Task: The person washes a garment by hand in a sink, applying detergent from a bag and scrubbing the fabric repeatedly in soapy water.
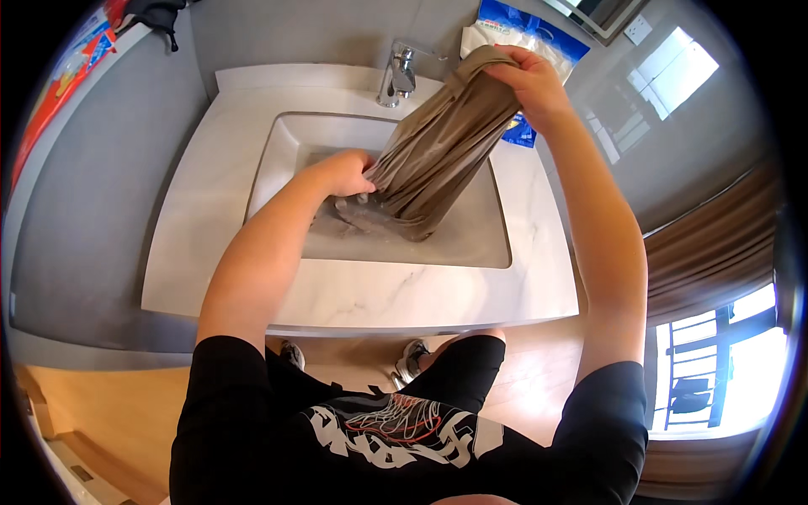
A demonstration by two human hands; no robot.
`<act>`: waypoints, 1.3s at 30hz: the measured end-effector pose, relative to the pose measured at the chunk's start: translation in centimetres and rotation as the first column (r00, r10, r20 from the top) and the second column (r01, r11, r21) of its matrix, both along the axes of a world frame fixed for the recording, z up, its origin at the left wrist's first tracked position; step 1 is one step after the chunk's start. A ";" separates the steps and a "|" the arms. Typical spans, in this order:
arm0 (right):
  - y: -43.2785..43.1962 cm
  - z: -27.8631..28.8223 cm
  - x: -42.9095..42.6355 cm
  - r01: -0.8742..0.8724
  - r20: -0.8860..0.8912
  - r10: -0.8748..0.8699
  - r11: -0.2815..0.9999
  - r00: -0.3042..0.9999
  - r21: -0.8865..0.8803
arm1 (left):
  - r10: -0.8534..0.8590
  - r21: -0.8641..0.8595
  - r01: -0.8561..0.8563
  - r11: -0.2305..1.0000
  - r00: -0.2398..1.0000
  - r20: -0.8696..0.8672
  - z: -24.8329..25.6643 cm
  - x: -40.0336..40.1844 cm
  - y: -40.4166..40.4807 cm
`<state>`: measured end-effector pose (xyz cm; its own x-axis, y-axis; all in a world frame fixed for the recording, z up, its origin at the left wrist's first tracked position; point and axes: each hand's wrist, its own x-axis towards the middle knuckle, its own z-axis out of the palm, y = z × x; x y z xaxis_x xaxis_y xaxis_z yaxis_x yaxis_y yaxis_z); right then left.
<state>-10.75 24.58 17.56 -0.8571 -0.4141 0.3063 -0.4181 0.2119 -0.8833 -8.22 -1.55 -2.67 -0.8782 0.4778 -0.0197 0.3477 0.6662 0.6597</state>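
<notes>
A wet, grey-brown cloth garment point(442, 136) hangs stretched over a sink basin point(287, 136), its lower end dipping into cloudy water point(344, 218). High at the right, my right hand point(533, 82) grips the garment's upper edge, thumb on top. My left hand point(347, 173) is low over the basin, pinching the garment's left side near the water; some of its fingers are hidden behind the cloth. The fabric falls in long folds between the two hands. What kind of garment it is, I cannot tell.
A chrome faucet point(398, 76) stands behind the basin on a white marbled countertop point(404, 293). Blue-and-white plastic packaging point(530, 28) is behind my right hand, with a small blue packet point(520, 131) below it. Grey walls point(107, 189) flank the counter; a brown curtain point(707, 246) hangs at right.
</notes>
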 end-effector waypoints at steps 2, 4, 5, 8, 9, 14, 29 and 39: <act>0.6 1.2 -0.2 0.080 -0.107 -0.081 0.997 0.991 -0.015 | 0.092 0.036 -0.092 0.995 0.996 -0.006 -0.3 -0.3 -0.1; 1.3 1.5 0.1 0.131 -0.103 -0.132 0.991 0.986 -0.022 | 0.166 0.071 -0.165 0.984 0.986 -0.001 -1.1 -1.1 0.3; 1.4 1.6 0.2 0.169 -0.098 -0.172 0.985 0.980 -0.036 | 0.202 0.251 -0.208 0.945 0.978 0.049 -2.0 -2.2 -0.3; 1.9 -2.0 -0.4 0.272 -0.090 -0.279 0.959 0.956 -0.084 | 0.182 0.666 -0.269 0.696 0.963 0.199 -1.5 -2.8 -1.7; 2.1 -3.8 -0.6 0.333 -0.044 -0.339 0.937 0.940 -0.104 | 0.101 0.843 -0.291 0.452 0.956 0.276 -1.2 -2.9 -2.0; 3.0 -13.2 -0.4 0.436 -0.157 -0.407 0.847 0.900 0.305 | 0.002 0.828 -0.361 0.429 0.917 0.399 0.6 -2.4 -1.5; -4.9 -11.8 1.7 -0.245 0.230 0.136 0.794 0.964 0.556 | -0.430 0.819 -0.225 0.528 0.761 0.486 2.8 1.8 0.8; 0.5 -16.1 -2.9 0.124 0.231 -0.098 0.987 0.968 -0.100 | -0.308 0.386 0.111 0.916 0.810 0.499 0.9 0.9 1.5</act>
<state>-13.66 25.11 1.48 -0.9479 -0.2865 0.1395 -0.1853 0.1395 -0.9727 -7.36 -0.04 -1.80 -0.6473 0.7133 -0.2687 -0.0245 0.3329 0.9426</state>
